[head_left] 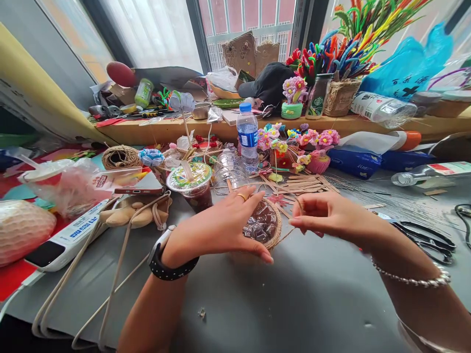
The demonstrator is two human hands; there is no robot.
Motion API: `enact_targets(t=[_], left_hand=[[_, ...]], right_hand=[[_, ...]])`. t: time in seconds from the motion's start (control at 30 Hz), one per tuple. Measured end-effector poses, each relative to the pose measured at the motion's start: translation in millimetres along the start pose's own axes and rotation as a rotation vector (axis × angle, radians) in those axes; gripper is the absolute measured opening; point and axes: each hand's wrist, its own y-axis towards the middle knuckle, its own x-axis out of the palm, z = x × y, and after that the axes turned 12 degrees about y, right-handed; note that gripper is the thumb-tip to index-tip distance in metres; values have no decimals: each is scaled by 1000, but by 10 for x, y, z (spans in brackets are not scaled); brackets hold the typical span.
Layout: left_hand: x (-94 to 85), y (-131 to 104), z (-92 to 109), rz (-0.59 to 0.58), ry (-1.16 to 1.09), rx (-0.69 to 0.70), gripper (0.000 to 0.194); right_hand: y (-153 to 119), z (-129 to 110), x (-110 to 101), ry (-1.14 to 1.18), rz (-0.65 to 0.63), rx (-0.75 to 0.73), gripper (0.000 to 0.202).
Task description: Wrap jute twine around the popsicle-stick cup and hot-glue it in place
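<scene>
A round brown piece (262, 223) with a shiny clear, ridged surface and twine around its rim sits mid-table. My left hand (230, 223) lies over its left side, fingers spread, a ring on one finger. A strand of twine (285, 237) runs from the rim to my right hand (316, 214), whose thumb and forefinger are pinched on it at the right of the piece. Behind my left hand stands a lidded cup with a dark drink (190, 181).
A water bottle (248, 137) and fuzzy flowers (305, 147) stand behind. Black scissors (427, 240) lie right, beside thin wires and cardboard strips (307, 184). At left are a phone (142, 185), a white power bank (73, 238), cords and a twine roll (121, 157).
</scene>
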Motion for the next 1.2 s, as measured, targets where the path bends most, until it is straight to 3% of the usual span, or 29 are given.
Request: enact_targets(t=[0.13, 0.4, 0.73, 0.97, 1.2], left_hand=[[44, 11, -5, -29, 47, -4, 100], [47, 64, -48, 0, 57, 39, 98], [-6, 42, -69, 91, -150, 160, 98], [-39, 124, -161, -31, -345, 301, 90], [6, 213, -271, -83, -418, 305, 83]], right_hand=[[-41, -9, -98, 13, -64, 35, 22], [-64, 27, -220, -76, -1, 58, 19], [-137, 10, -277, 35, 43, 59, 22], [-169, -46, -283, 125, 12, 91, 22], [-136, 25, -299, 149, 115, 69, 21]])
